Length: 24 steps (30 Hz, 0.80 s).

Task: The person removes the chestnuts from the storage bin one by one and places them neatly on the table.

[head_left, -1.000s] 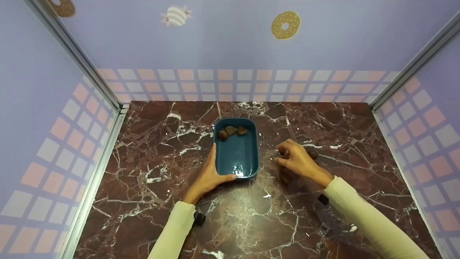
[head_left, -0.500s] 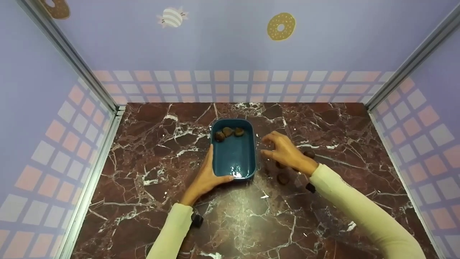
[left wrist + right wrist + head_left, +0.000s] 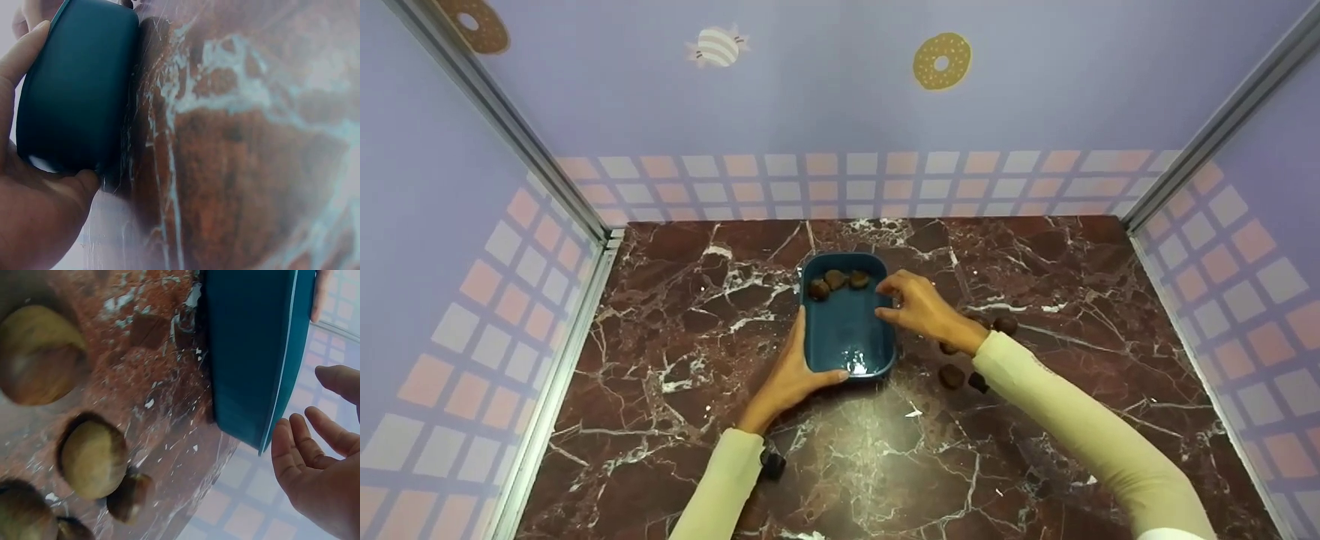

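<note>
A deep blue rectangular dish (image 3: 847, 330) stands on the table with three chestnuts (image 3: 835, 280) at its far end. My left hand (image 3: 793, 375) grips its near left corner, thumb over the near rim and fingers along the left wall; the left wrist view shows this hold too. My right hand (image 3: 919, 307) is over the dish's right rim. In the right wrist view its fingers (image 3: 309, 439) are loosely bent and its thumb stands apart, with nothing visible between them. Several loose chestnuts (image 3: 93, 458) lie on the table to the right of the dish, partly under my right forearm.
The brown marbled tabletop (image 3: 697, 330) surrounds the dish. A lilac wall (image 3: 810, 90) with a checked band closes off the back, and side panels with metal corner strips stand left and right. A small black device (image 3: 772, 465) sits at my left wrist.
My right hand has moved left from the loose chestnuts to above the dish's right rim. My left hand keeps its hold, and the same three chestnuts show in the dish.
</note>
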Tool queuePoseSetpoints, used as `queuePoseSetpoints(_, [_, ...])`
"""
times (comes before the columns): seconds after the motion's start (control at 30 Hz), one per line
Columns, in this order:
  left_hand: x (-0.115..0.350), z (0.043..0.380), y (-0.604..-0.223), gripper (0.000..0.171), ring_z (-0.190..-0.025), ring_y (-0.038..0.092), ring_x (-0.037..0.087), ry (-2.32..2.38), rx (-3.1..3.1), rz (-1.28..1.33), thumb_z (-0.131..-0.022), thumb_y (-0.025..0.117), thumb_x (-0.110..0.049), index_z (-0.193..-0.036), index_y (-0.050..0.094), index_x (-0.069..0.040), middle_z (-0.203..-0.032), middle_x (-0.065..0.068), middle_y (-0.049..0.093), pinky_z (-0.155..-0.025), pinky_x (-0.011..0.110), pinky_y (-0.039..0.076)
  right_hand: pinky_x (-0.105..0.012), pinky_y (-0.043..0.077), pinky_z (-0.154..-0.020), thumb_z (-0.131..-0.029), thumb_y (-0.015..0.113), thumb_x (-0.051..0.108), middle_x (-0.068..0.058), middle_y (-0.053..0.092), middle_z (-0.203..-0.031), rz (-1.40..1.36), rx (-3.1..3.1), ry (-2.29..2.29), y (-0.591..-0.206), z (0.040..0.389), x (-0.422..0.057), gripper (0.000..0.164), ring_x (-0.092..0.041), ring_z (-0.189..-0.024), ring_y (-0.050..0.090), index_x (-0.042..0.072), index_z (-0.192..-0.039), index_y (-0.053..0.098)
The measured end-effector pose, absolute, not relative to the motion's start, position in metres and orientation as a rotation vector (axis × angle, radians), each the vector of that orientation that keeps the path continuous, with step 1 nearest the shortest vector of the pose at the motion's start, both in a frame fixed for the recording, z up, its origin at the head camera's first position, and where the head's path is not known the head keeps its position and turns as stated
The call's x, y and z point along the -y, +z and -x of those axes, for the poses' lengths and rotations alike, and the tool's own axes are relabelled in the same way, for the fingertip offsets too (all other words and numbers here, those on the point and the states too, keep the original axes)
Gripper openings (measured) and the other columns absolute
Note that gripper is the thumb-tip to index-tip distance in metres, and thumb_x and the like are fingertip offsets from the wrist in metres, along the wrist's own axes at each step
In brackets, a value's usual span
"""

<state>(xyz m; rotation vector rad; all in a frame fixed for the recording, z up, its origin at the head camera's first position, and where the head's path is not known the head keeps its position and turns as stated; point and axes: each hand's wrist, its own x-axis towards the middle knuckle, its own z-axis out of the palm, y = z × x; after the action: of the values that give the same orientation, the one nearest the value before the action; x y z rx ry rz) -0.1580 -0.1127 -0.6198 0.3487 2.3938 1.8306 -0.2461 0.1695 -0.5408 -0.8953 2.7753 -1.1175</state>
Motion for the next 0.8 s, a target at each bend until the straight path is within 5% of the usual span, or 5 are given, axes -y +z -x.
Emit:
queuePoseSetpoints(0.3, [0.113, 0.158, -0.618, 0.145, -0.169, 0.004, 0.037, 1.723, -2.426, -0.300, -0.081, 0.098, -0.040, -0.178, -0.007, -0.019, -0.185, 0.016, -0.004, -0.134, 0.060, 0.012, -0.052, 0.059, -0.092, -0.098, 0.085, 0.012, -0.025, 0.070, -0.119, 0.855, -2.720, -1.110, -0.541, 0.255, -0.157, 0.035, -0.043, -0.108, 0.069, -0.005, -0.126, 0.075])
queuePoseSetpoints(0.8, [0.113, 0.158, -0.621, 0.148, -0.169, 0.004, 0.038, 1.707, -2.437, -0.306, -0.078, 0.100, -0.044, -0.178, -0.006, -0.015, -0.184, 0.019, -0.003, -0.135, 0.058, 0.010, -0.052, 0.059, -0.099, -0.098, 0.084, 0.012, -0.023, 0.071, -0.124, 0.880, -2.709, -1.046, -0.546, 0.267, -0.134, 0.036, -0.041, -0.115, 0.069, -0.007, -0.128, 0.075])
